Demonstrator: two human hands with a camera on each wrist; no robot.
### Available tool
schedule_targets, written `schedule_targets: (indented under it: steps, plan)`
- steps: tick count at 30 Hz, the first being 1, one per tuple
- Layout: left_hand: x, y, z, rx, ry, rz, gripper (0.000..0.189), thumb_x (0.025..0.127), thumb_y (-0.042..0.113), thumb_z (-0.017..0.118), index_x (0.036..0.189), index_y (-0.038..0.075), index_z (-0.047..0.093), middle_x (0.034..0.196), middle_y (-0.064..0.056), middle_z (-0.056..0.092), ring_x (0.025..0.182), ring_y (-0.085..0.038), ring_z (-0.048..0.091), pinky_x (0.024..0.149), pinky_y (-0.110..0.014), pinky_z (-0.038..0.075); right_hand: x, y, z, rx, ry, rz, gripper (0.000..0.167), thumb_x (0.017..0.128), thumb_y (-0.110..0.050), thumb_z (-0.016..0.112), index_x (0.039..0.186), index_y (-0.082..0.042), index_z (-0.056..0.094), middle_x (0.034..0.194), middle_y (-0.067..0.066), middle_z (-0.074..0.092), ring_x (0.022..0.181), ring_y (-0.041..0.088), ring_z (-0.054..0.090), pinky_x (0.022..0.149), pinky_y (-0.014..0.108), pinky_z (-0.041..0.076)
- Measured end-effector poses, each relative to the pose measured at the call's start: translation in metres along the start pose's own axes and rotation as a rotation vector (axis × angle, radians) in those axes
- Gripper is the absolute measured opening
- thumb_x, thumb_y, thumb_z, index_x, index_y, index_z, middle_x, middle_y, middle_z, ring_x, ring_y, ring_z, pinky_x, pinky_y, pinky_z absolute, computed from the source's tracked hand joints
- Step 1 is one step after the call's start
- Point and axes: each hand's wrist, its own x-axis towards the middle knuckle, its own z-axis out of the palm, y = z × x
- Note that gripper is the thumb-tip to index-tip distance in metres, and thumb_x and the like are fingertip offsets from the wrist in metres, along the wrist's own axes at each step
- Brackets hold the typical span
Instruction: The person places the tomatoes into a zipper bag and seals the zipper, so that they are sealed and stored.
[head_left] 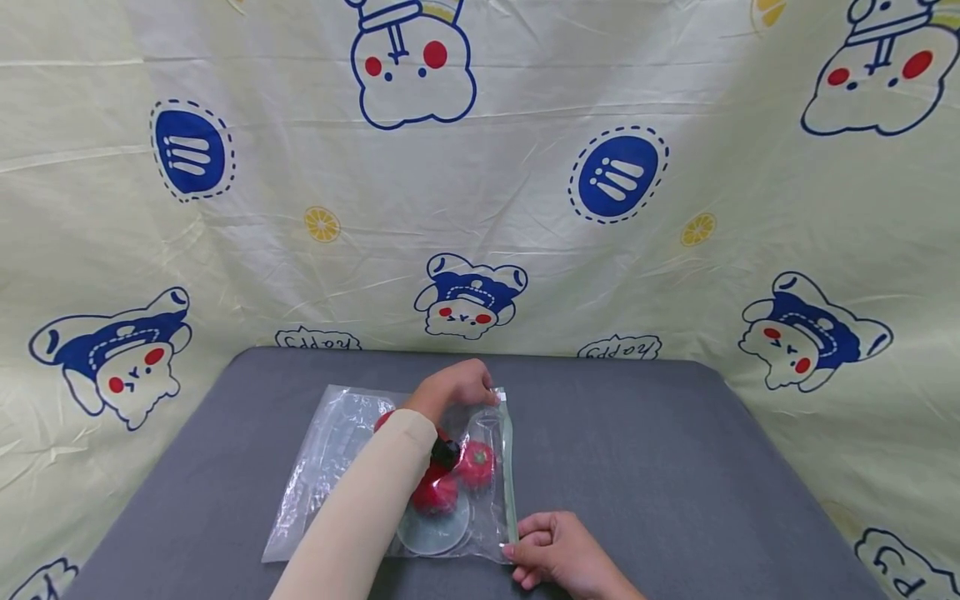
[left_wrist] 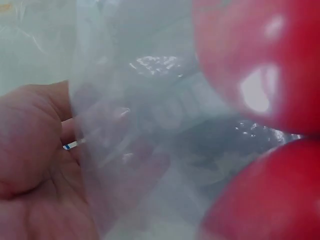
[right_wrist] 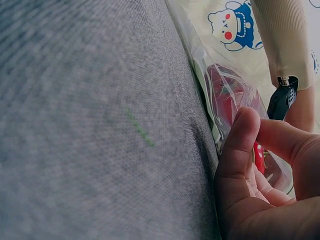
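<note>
A clear plastic zip bag [head_left: 330,467] lies flat on the table, its pale green zip strip [head_left: 509,475] along the right side. Red tomatoes [head_left: 477,463] show through the plastic; two fill the right of the left wrist view, smooth and shiny [left_wrist: 265,195]. My left hand [head_left: 456,390] reaches across the bag and pinches the far end of the strip. Part of its fingers shows blurred through the film in the left wrist view. At the near corner my right hand [head_left: 558,552] pinches the strip's other end between thumb [right_wrist: 239,145] and fingers.
The grey table [head_left: 637,450] extends to both sides of the bag. Behind it hangs a pale cloth [head_left: 525,167] with cartoon prints. My left sleeve [head_left: 360,508] crosses over the bag, and a black wrist camera [head_left: 446,452] hides some of the tomatoes.
</note>
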Motion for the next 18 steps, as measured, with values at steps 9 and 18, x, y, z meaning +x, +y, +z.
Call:
schedule_targets:
  steps: [9,18]
  plan:
    - [-0.001,-0.008,0.002,-0.123,0.035,0.039,0.020,0.096,0.026,0.072,0.080,0.014,0.071,0.074,0.003,0.054,0.076,-0.015,0.050,0.068,-0.028,0.041,-0.001,-0.002,0.000,-0.036,-0.010,-0.019,0.026,0.090,-0.016,0.079,0.104,0.003,0.069,0.075,0.000,0.074,0.060,0.005,0.066,0.058,0.021,0.058]
    - [-0.001,-0.013,-0.001,-0.160,0.020,0.093,0.010,0.100,0.022,0.068,0.093,0.016,0.071,0.087,0.002,0.060,0.083,-0.016,0.052,0.073,-0.028,0.044,0.000,-0.001,-0.003,-0.004,-0.019,-0.041,0.022,0.092,-0.012,0.077,0.105,0.004,0.069,0.074,-0.001,0.073,0.058,0.005,0.064,0.057,0.021,0.056]
